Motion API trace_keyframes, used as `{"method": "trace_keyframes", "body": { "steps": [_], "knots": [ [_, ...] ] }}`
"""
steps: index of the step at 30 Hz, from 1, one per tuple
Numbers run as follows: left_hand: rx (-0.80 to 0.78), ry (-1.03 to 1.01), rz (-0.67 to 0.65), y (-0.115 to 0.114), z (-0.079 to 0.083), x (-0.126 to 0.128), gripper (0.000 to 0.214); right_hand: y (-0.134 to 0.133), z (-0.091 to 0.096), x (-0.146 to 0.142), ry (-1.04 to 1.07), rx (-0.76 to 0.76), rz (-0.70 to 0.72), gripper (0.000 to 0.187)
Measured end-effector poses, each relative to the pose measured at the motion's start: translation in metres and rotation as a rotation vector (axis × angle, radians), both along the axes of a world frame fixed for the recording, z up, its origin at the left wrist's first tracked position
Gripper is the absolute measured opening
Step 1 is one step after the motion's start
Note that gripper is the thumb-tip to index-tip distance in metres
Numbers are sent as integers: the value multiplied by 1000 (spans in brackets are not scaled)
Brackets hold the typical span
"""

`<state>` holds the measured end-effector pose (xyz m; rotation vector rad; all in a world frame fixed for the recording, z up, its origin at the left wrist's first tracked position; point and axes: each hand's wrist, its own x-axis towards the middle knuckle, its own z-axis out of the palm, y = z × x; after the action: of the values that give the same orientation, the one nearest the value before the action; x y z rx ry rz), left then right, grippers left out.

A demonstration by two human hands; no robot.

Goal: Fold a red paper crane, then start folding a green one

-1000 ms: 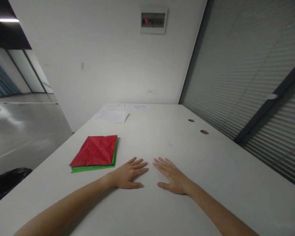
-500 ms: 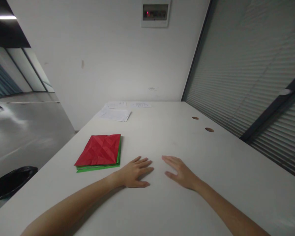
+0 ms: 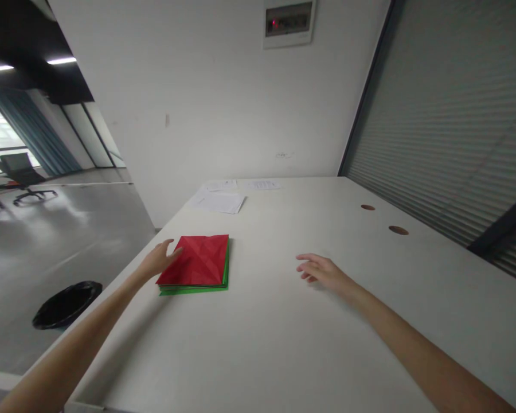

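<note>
A stack of square paper sheets [image 3: 200, 264] lies on the white table [image 3: 284, 332], a creased red sheet on top and green sheets under it. My left hand [image 3: 159, 258] is at the stack's left edge, fingers apart, thumb touching the red sheet. My right hand [image 3: 320, 269] hovers just above the table to the right of the stack, fingers loosely curled and holding nothing.
White printed papers [image 3: 221, 201] lie at the table's far end by the wall. Two round cable holes [image 3: 398, 230] sit in the tabletop on the right. A black bin [image 3: 66, 304] stands on the floor beyond the table's left edge. An office chair [image 3: 23, 175] is far left.
My left hand has left the table's middle and moved left to the stack's edge. My right hand has lifted off the table and curled slightly. The view has turned left.
</note>
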<state>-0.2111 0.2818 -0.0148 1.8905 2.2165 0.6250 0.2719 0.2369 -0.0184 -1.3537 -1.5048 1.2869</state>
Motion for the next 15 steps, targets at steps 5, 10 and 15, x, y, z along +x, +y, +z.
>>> {"method": "trace_keyframes", "body": {
  "steps": [5, 10, 15],
  "knots": [
    [-57, -537, 41, -2, -28, -24, 74, 29, -22, -118, 102, -180, 112, 60],
    [-32, -689, 21, -7, -30, -20, 70, 49, -29, -222, 193, -159, 83, 40],
    [-18, -537, 24, 6, -24, -28, 57, 58, -27, -268, 276, -22, 161, 34]
  ]
}}
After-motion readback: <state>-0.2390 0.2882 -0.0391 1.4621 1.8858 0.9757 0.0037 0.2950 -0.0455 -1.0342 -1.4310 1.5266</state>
